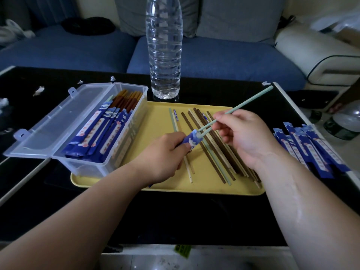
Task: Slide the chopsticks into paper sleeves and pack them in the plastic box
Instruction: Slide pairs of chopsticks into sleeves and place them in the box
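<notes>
- A pair of pale green chopsticks (243, 105) is pinched between the thumb and fingers of the right hand (243, 137); the pair slants up and away to the right, its lower tips set at the mouth of a blue paper sleeve (191, 140); the tips seem to be only just inside, though this is hard to make out
- The sleeve is gripped near its open end by the curled fingers of the left hand (163, 154), held just above a yellow tray (204, 184)
- Loose chopsticks (212, 149), dark brown, pale and green, are spread across the tray beneath both hands
- A clear plastic box (93, 168) is set on the tray's left end, its lid (64, 115) swung open to the left; sleeved chopsticks (101, 133) are packed inside
- A pile of empty sleeves (311, 149) is laid on the black tabletop (175, 215), right of the tray
- A water bottle (164, 51) is stood upright just beyond the tray
</notes>
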